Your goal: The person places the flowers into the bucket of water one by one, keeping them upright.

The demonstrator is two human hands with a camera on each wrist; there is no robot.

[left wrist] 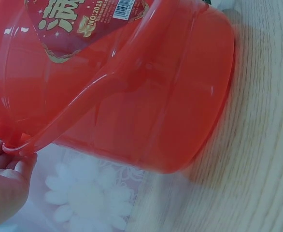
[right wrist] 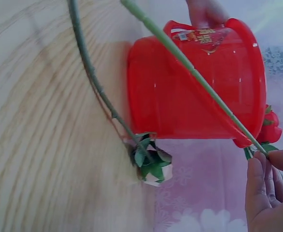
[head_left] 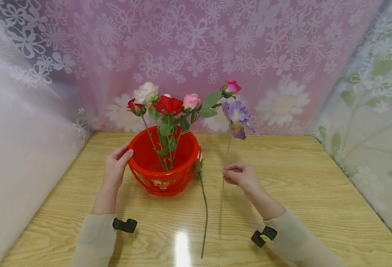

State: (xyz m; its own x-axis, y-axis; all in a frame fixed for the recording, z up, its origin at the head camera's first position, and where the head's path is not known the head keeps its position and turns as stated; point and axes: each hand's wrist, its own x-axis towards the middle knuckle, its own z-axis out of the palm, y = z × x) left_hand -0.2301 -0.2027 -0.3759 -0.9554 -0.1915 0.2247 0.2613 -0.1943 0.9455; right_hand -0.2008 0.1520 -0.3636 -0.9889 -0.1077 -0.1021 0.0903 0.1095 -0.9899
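A red plastic bucket [head_left: 163,181] stands on the table, holding several artificial roses, among them a red rose [head_left: 169,105], a white rose [head_left: 146,93] and a pink rose [head_left: 192,101]. My left hand [head_left: 117,163] grips the bucket's left rim; in the left wrist view its fingers pinch the edge by the handle [left wrist: 78,96]. To the right of the bucket, my right hand [head_left: 244,178] pinches the green stem [right wrist: 194,72] of a purple iris [head_left: 237,118], held upright with its bloom above the hand. Between them lies a pale rose [right wrist: 153,169] on its long stem.
The wood-grain table [head_left: 303,178] extends to both sides and meets a pink floral curtain [head_left: 189,44] behind. A whitish curtain [head_left: 29,148] borders the left, and a leaf-patterned one [head_left: 373,129] the right. A magenta rose [head_left: 231,87] leans out of the bucket close to the iris.
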